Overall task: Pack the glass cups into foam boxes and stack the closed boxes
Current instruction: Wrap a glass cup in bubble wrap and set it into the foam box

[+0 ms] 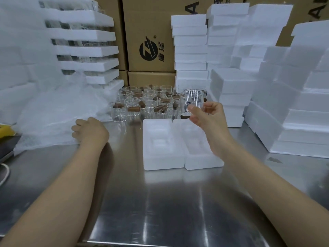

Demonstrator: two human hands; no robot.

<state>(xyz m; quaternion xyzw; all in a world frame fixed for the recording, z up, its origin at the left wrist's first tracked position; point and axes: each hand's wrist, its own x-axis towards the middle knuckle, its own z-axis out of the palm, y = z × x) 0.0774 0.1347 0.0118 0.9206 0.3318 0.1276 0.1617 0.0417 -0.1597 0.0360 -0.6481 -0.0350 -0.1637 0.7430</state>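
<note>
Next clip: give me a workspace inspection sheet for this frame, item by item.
Surface: steel table, shiny and reflective.
Job's things: open foam box, two halves side by side, no cup in it; glass cup held above its far end; more glass cups with brown handles clustered behind; foam box stacks at right.
Clutter: bubble wrap heaped at left; yellow item at left edge, unidentifiable.
Grippers: right hand pinches the glass cup; left hand on the bubble wrap, fingers curled, grip unclear.
Cables: possibly a white cord at left edge.
Surroundings: cardboard cartons behind; foam trays stacked at left.
</note>
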